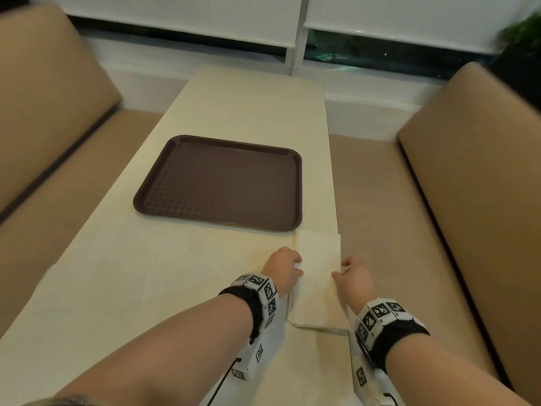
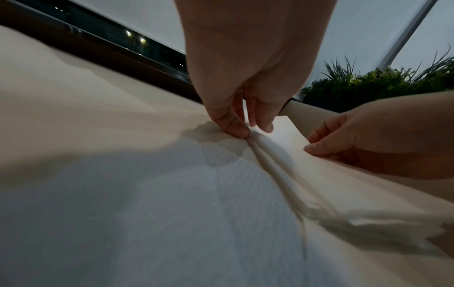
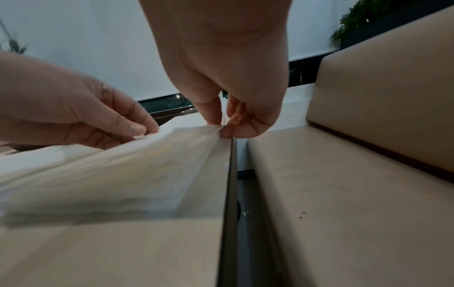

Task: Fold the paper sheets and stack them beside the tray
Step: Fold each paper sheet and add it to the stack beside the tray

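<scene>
Between my grips on the cream tabletop (image 1: 205, 273) lies the folded white paper stack (image 1: 319, 288); my left hand (image 1: 282, 269) and right hand (image 1: 355, 278) pinch its edges. Just beyond, the brown plastic tray (image 1: 296, 183) holds nothing.

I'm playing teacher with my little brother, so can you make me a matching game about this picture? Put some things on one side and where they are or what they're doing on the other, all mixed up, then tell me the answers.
Things:
1. tray
2. folded paper
3. left hand
4. right hand

Places or states:
A. pinches the paper's edge at the table's right side
B. dark brown, nothing in it, in the middle of the table
C. pinches the paper's left edge
D. pale, lies just in front of the tray's near right corner

Pairs: 1-B, 2-D, 3-C, 4-A
</scene>
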Available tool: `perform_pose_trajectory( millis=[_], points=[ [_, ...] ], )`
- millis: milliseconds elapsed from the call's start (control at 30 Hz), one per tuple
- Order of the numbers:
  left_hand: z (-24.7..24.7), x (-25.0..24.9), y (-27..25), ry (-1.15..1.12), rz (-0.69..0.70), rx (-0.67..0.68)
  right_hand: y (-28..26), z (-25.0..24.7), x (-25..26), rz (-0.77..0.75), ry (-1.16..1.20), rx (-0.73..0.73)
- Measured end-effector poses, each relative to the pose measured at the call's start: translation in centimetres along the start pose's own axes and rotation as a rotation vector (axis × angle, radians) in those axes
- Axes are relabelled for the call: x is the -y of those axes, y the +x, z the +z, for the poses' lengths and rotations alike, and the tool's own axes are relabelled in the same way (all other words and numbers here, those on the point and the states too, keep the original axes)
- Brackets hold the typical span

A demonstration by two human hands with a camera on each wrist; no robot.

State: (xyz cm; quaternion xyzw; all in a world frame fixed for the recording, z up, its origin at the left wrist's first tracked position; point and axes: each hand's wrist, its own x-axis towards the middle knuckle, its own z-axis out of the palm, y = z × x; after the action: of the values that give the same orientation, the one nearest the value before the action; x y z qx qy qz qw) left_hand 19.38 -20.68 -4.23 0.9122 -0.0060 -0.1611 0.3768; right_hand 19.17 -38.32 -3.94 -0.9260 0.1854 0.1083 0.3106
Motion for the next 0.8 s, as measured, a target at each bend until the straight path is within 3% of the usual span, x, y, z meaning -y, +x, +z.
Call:
perform_pose_trajectory(
  millis=[233,367,500,600,700,800],
  points=[
    [-3.1,0.2,-1.8,-0.064,-0.002,0.013,-1.1,-0.8,1.0,-0.021,0.005,-0.003],
    [-8.6,1.2,-3.6,-0.044,0.034,-0.039,-4.3,-0.4,3.4,-0.285,-0.126,-0.055],
    [-14.4,3.2,-6.1,-0.013,0.018,-0.077,-8.4,2.1,6.8,-0.502,-0.401,0.196],
    [-16.9,5.0,-8.3,0.0,-0.02,-0.107,-10.2,4.2,7.6,-0.465,-0.605,0.254],
    [-17.8,7.1,-10.6,0.021,-0.046,-0.118,-10.9,5.0,7.1,-0.356,-0.618,0.221],
    [-17.4,9.1,-12.3,0.102,-0.069,-0.065,-11.7,5.1,6.6,-0.437,-0.615,0.133]
  ],
)
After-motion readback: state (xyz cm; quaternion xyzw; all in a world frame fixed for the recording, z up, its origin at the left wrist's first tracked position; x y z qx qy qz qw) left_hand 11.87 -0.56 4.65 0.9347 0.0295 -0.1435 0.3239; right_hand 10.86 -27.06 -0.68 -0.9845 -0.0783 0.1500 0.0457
